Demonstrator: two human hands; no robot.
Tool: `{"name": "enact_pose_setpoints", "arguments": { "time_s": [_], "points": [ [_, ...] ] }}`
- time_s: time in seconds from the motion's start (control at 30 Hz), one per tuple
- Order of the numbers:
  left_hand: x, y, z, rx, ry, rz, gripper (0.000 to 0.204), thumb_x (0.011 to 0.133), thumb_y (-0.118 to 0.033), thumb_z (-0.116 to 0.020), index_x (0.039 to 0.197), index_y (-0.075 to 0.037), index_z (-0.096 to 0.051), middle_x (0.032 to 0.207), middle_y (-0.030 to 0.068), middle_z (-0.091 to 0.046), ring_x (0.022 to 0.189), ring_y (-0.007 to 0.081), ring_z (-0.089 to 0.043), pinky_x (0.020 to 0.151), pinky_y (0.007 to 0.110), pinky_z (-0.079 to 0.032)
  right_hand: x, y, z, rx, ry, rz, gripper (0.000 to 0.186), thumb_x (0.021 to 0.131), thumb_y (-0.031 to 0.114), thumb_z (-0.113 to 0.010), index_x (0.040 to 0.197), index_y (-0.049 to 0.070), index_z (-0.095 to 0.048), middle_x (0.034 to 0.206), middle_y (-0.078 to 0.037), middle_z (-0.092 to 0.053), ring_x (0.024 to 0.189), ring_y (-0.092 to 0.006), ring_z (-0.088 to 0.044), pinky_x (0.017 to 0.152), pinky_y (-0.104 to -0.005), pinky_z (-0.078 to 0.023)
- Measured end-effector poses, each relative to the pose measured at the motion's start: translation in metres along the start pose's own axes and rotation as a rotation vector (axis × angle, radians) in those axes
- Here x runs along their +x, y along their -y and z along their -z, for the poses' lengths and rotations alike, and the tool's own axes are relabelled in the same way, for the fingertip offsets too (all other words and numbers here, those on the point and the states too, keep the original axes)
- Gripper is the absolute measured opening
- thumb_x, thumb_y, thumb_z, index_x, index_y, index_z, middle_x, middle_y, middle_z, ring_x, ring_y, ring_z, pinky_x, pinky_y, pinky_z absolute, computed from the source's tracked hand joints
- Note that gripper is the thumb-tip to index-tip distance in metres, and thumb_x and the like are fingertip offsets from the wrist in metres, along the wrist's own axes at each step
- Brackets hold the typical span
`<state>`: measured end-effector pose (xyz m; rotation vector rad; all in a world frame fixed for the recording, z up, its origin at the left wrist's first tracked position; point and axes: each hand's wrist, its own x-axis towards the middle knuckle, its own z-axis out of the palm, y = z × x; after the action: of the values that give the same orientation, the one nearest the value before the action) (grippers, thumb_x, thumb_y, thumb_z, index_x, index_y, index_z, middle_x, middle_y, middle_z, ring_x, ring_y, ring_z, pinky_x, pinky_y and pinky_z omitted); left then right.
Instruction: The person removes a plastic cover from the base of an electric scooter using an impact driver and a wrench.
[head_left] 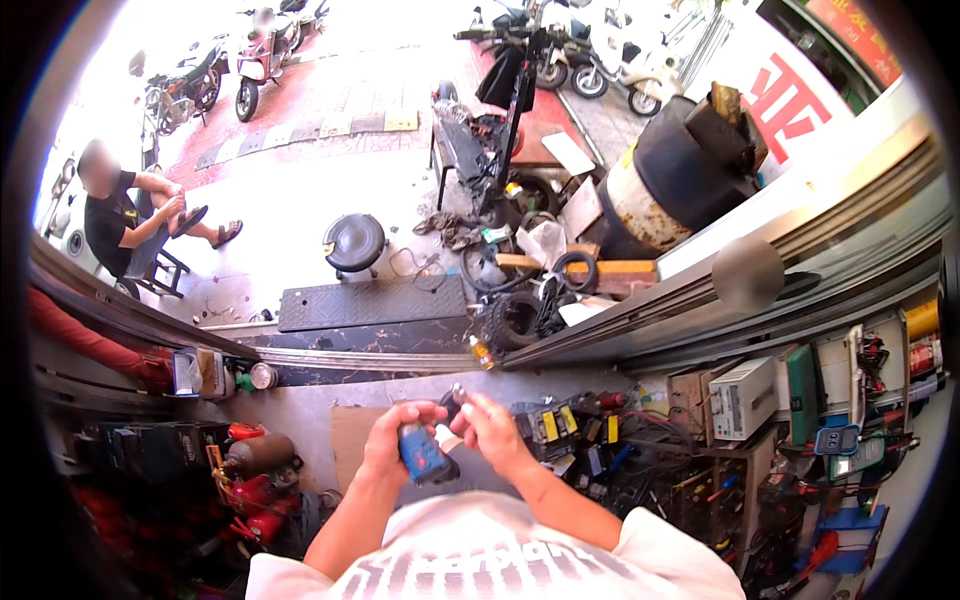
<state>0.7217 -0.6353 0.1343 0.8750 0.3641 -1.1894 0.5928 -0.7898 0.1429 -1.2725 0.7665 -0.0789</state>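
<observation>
My left hand [388, 440] is closed round a blue and black cordless power tool [424, 455], held in front of my chest. The tool looks like a compact drill or driver, though its exact kind is partly hidden by my fingers. At the tool's dark front end, my right hand [490, 432] is closed with thumb and fingertips pinched on a small shiny metal piece [458, 390]. Whether that piece is a bit or a socket is too small to tell. Both forearms come up from the lower edge, over my white printed shirt.
Batteries and cables [560, 425] crowd the floor on my right, beside a shelf with a white power supply box [742, 398]. Red cylinders [265, 495] stand at left. Past the door track [370, 360] are a black stool [354, 242], scrap, a drum [670, 180] and a seated person [125, 215].
</observation>
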Motion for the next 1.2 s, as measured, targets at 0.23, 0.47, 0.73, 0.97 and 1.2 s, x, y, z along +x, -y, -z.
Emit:
{"name": "enact_pose_setpoints", "arguments": {
  "time_s": [0.23,0.47,0.73,0.97,1.2],
  "points": [
    [0.075,-0.100,-0.039,0.019,-0.130,-0.090,0.021,0.089,-0.021,-0.064,0.100,-0.004,-0.067,0.095,0.0130,-0.071,0.076,0.0213,-0.064,0.065,0.043,-0.062,0.122,0.071,0.004,-0.358,-0.073,0.335,0.045,0.099,0.010,-0.047,0.143,0.000,-0.045,0.093,-0.010,-0.074,0.067,-0.0164,-0.064,0.065,-0.0346,-0.054],
    [0.161,-0.211,-0.056,-0.074,-0.200,-0.282,0.018,0.090,-0.018,-0.066,0.102,-0.005,-0.067,0.103,0.0109,-0.071,0.086,0.0183,-0.063,0.073,0.037,-0.059,0.233,0.159,-0.017,-0.499,0.192,0.210,0.085,0.082,0.008,-0.070,0.158,0.006,-0.030,0.108,-0.009,-0.067,0.084,-0.0146,-0.063,0.083,-0.0310,-0.052],
    [0.299,-0.356,-0.055,-0.256,-0.260,0.005,0.018,0.094,-0.024,-0.065,0.095,-0.006,-0.060,0.099,0.0119,-0.069,0.092,0.0244,-0.068,0.087,0.043,-0.059,0.381,0.212,-0.094,-0.958,0.224,0.208,0.097,0.074,0.037,-0.088,0.153,0.013,-0.037,0.129,-0.019,-0.065,0.113,-0.0393,-0.068,0.094,-0.0496,-0.054],
    [0.374,-0.455,-0.120,-0.053,-0.215,0.124,0.032,0.099,-0.045,-0.068,0.104,-0.015,-0.061,0.094,0.0029,-0.064,0.091,0.0197,-0.066,0.081,0.046,-0.053,0.487,0.269,-0.122,-0.864,-0.137,0.182,0.043,0.073,0.032,-0.084,0.111,0.013,-0.073,0.097,-0.015,-0.076,0.094,-0.0373,-0.073,0.082,-0.0473,-0.059],
    [0.474,-0.506,-0.180,0.438,0.085,0.172,0.045,0.103,-0.034,-0.064,0.137,-0.006,-0.054,0.134,0.0082,-0.057,0.120,0.0247,-0.058,0.094,0.049,-0.054,0.594,0.232,-0.035,-0.060,-0.264,0.203,0.040,0.075,0.015,-0.082,0.111,0.005,-0.069,0.101,-0.001,-0.071,0.092,-0.0126,-0.065,0.083,-0.0307,-0.054]
  ]
}}
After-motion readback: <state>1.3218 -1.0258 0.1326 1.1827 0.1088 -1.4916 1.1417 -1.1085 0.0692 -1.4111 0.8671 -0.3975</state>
